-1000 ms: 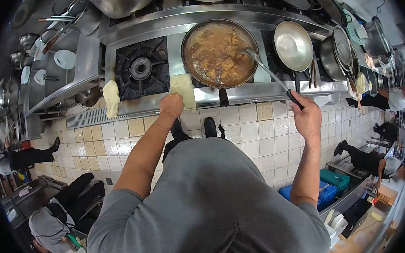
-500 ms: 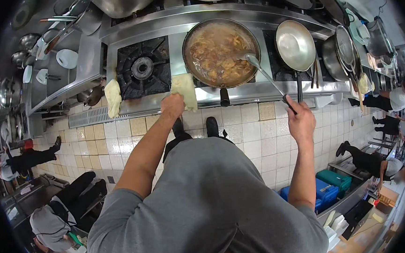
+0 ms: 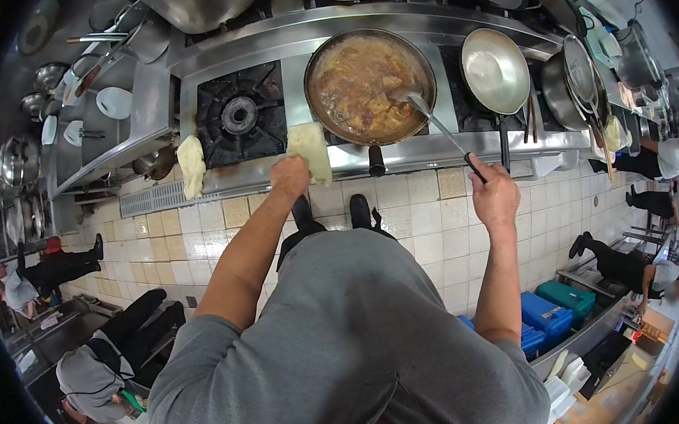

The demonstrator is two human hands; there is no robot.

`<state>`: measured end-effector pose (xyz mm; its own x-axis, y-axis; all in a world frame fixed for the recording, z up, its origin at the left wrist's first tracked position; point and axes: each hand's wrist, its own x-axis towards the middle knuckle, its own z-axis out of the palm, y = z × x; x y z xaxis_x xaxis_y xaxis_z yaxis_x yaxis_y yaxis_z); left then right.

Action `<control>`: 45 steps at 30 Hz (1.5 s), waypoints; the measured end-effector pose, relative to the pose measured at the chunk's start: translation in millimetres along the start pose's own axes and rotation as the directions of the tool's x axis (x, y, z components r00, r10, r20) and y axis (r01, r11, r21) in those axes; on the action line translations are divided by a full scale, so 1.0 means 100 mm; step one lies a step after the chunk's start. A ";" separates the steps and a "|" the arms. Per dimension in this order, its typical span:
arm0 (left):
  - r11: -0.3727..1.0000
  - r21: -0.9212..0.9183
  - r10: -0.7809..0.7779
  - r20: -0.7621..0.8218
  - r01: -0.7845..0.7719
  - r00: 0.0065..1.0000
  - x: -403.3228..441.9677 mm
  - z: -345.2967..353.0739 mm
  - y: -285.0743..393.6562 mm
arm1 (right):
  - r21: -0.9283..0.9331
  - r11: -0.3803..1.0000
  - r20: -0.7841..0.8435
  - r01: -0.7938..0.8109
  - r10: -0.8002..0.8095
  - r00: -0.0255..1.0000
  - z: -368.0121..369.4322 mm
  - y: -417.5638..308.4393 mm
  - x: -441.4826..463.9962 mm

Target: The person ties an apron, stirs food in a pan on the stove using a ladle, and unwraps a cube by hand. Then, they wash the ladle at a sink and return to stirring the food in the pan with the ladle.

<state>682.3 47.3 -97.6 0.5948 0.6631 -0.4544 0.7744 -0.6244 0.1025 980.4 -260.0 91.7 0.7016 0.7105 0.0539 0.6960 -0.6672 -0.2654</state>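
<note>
My right hand (image 3: 496, 195) is closed around the black handle of a long metal cooking spoon (image 3: 441, 128). The spoon's head dips into brown, bubbling stew (image 3: 362, 84) with chunks in it, inside a wide frying pan (image 3: 314, 115). That pan sits on the stove, its short dark handle (image 3: 376, 160) pointing toward me. On the stove's front edge, my left hand (image 3: 290, 174) makes a fist against the lower left corner of a folded pale yellow cloth (image 3: 309, 151). Its fingertips are hidden, so whether it grips the cloth cannot be made out.
An unused burner (image 3: 239, 115) is left of the stew pan, with another cloth (image 3: 191, 167) beside it. To the right stand a smaller pan (image 3: 495, 71) and nested pots (image 3: 561, 94). Large pots (image 3: 199, 5) line the back. Several people (image 3: 91, 379) are at both sides.
My right hand has moved slightly left and toward the stove, the spoon sliding through the stew with it. The chunks have shifted. My left hand stays by the cloth.
</note>
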 end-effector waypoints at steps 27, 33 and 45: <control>1.000 0.002 -0.001 0.012 0.001 1.000 -0.04 -0.10 0.04 | 0.079 0.997 -0.044 -0.025 0.028 0.999 0.12 -0.17 0.14; 0.998 0.014 0.063 0.003 -0.064 0.998 -0.03 -0.10 0.02 | 0.189 0.982 -0.037 0.007 0.000 0.999 0.03 -0.04 0.13; 0.999 0.012 0.039 0.032 -0.040 0.999 -0.04 -0.07 0.03 | 0.108 0.992 0.021 0.060 -0.063 0.998 -0.06 -0.21 -0.29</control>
<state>683.8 45.5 -89.5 0.6175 0.6243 -0.4785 0.7474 -0.6552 0.1097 946.3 -268.5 101.4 0.6531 0.7556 0.0504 0.7164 -0.5950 -0.3642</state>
